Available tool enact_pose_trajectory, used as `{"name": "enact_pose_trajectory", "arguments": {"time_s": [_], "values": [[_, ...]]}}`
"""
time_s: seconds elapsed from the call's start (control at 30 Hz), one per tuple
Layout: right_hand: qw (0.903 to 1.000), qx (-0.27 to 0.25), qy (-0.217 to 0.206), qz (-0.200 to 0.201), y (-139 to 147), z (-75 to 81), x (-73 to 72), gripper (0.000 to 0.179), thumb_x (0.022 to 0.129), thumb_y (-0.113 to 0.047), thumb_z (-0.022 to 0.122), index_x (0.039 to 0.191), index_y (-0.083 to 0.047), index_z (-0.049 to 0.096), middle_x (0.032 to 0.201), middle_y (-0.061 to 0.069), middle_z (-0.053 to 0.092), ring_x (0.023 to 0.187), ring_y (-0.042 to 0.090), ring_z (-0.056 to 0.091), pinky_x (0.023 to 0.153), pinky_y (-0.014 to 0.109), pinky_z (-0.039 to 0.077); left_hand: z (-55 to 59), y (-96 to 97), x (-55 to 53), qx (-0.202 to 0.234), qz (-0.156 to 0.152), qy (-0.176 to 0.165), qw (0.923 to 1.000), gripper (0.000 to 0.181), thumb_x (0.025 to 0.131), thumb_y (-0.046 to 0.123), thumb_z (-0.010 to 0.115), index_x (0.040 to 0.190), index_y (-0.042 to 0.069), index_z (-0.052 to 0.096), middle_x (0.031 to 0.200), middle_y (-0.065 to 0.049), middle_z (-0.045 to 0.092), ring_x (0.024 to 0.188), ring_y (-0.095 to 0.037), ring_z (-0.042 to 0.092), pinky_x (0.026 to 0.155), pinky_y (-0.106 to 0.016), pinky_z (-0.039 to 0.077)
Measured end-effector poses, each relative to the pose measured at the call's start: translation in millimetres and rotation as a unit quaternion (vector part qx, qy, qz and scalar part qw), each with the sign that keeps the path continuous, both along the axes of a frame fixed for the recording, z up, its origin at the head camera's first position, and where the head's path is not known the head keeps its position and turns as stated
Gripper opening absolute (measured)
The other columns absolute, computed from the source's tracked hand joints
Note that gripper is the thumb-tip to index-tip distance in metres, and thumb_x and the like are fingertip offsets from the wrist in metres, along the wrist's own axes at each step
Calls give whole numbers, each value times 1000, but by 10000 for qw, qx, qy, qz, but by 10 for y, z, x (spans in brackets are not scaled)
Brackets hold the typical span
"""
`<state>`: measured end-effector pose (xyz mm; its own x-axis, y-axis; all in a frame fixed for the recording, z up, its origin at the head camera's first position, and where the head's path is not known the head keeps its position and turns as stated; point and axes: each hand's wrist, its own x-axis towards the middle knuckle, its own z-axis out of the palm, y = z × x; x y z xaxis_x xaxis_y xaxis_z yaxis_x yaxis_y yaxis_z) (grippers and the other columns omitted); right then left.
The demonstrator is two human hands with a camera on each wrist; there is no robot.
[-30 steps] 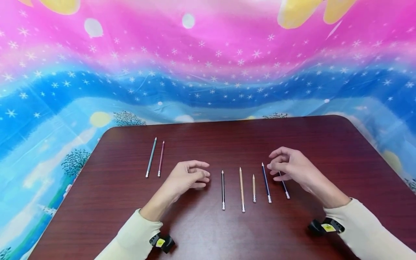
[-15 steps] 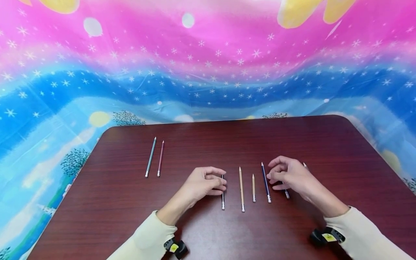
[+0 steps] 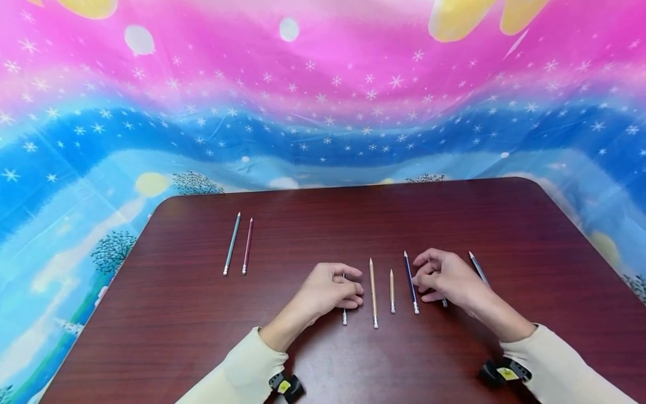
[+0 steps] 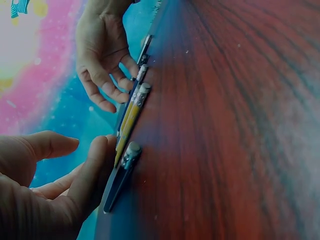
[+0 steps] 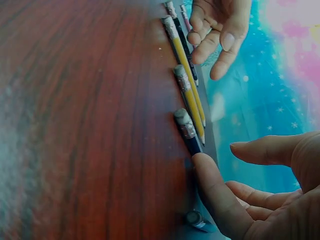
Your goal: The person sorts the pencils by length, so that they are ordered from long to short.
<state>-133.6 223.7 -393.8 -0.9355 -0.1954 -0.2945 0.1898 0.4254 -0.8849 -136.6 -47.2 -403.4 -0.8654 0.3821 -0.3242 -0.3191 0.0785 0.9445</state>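
My left hand (image 3: 330, 290) hovers over a black pencil (image 3: 345, 317), its fingers loosely bent around nothing and hiding most of the shaft. My right hand (image 3: 451, 282) is just right of a navy pencil (image 3: 411, 282), fingertips close to it. Beneath that hand lies another pencil, with only its eraser end (image 3: 445, 302) showing. Between the hands lie a long natural-wood pencil (image 3: 373, 292) and a shorter one (image 3: 392, 290). In the right wrist view, one finger overlaps the navy pencil (image 5: 187, 131). Left fingertips sit near the black pencil (image 4: 122, 175) in the left wrist view.
A teal pencil (image 3: 231, 244) and a dark red pencil (image 3: 248, 246) lie at the far left of the brown table (image 3: 303, 224). A dark grey pencil (image 3: 478, 267) shows beyond my right wrist. A printed cloth (image 3: 323, 123) hangs behind the table.
My left hand has moved right, from beside the black pencil to over it. The right hand has come slightly nearer the body, uncovering the dark grey pencil. The pencils have not moved.
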Motion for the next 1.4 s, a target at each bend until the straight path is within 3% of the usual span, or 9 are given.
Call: {"name": "enact_pose_trajectory", "arguments": {"time_s": [0.37,0.6,0.97,1.4], "values": [[9997,201,45,-98,-73,-29,10,39,95,2,66,130,10,50,92,12,65,77,20,66,64,35,65,13,120,5,-175,98,61,9998,38,89,-14,60,127,-12,64,90,-26,75,63,-13,69,69,-28,65],[9993,313,172,-100,-95,-37,5,40,95,0,68,130,9,51,89,11,63,74,19,66,61,35,64,17,155,-5,-671,82,423,9968,36,87,-11,65,123,-7,67,85,-20,77,61,-16,73,66,-30,65],[9966,590,549,-155,-154,-68,4,36,90,3,71,121,9,54,81,11,64,59,19,65,53,36,62,38,257,-39,-1757,147,1056,9787,36,85,-2,78,120,-1,70,74,-9,76,57,-19,75,56,-27,61],[9932,939,665,-172,-166,-92,7,35,88,2,73,118,6,56,77,10,64,50,19,64,49,36,60,48,433,-53,-2512,47,1274,9595,44,85,7,86,126,3,69,66,-1,71,49,-13,71,51,-21,53]]}}
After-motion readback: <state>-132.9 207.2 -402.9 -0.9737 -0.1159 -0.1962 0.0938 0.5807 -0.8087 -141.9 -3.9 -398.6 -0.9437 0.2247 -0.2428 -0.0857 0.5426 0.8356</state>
